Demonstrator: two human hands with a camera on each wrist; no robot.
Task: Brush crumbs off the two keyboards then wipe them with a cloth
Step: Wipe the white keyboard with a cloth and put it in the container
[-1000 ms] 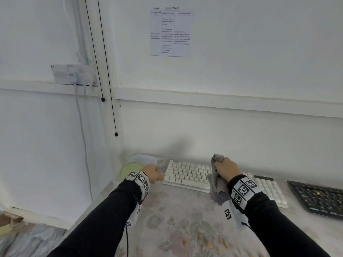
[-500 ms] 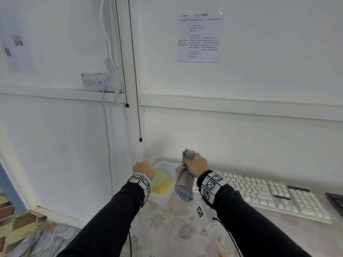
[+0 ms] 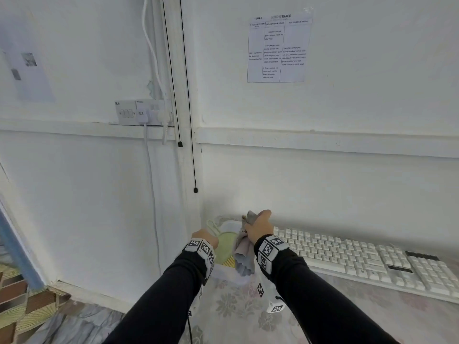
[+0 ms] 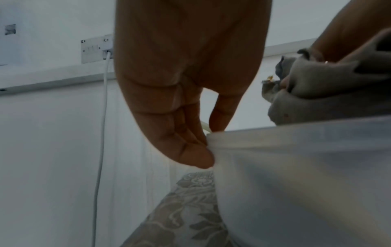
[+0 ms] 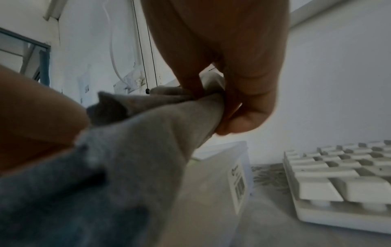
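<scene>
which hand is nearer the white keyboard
Right. The right hand, gripping the grey cloth, hovers just off the white keyboard's left end; the left hand is farther left, at the white container's rim.

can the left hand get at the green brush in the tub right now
Probably yes. The left hand rests at the rim of the tub, right beside the brush; the cloth in the right hand hangs alongside.
</scene>
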